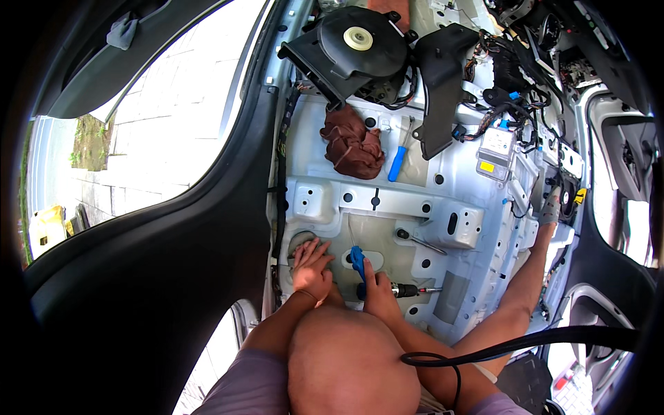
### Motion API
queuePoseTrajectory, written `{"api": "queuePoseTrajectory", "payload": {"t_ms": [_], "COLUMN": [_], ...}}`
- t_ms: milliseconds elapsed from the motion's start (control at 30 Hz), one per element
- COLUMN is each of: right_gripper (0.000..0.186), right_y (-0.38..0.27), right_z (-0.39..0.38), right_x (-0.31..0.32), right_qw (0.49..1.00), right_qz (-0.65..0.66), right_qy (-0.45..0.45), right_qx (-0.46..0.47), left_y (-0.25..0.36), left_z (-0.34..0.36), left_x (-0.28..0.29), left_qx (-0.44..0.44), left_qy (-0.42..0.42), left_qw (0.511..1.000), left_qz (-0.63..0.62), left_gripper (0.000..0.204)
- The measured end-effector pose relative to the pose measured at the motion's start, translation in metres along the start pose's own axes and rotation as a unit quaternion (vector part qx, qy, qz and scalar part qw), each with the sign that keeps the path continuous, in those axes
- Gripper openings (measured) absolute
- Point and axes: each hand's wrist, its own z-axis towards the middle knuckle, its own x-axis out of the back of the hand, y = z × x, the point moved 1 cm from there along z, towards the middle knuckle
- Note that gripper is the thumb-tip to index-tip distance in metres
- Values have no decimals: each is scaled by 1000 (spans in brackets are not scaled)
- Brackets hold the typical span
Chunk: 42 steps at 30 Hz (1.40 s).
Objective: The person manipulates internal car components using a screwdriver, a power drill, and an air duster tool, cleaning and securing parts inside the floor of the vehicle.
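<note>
In the head view, a blue-handled tool [357,261] is gripped in the right hand [378,292] – its long axis is pointed away from the body, tipped slightly left, its thin shaft over the metal floor [377,232]. The left hand [313,280] is held nearby, left of the handle – fingers outstretched, not closed. The drill [404,290] is partly hidden by the right hand.

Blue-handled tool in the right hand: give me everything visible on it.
The blue-handled tool has a chunky blue handle, apparently plastic, and a thin, pale shaft that looks like metal. The right hand grips it, partly hiding the handle. The shaft points away from the person, over the vehicle floor. Tip shape, and whether it touches the floor, can't be made out.
</note>
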Motion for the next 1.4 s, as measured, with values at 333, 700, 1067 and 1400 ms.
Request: {"api": "queuePoseTrajectory", "payload": {"t_ms": [333, 700, 1067, 1400], "right_gripper": [87, 30, 29, 44], "right_y": [10, 45, 23, 11], "right_z": [33, 72, 56, 13], "right_x": [14, 42, 56, 61], "right_qw": [981, 472, 732, 815], "right_qz": [174, 803, 621, 545], "right_qy": [-8, -302, -204, -104], "right_qx": [85, -202, -193, -168], "left_y": [-1, 4, 2, -2], "left_z": [0, 2, 1, 0], "left_x": [1, 3, 4, 0], "left_qx": [-1, 2, 2, -2], "left_qy": [0, 0, -5, -1], "left_qw": [1000, 1000, 1000, 1000], "left_qz": [-1, -10, -22, -2], "left_gripper": [32, 32, 31, 29]}}
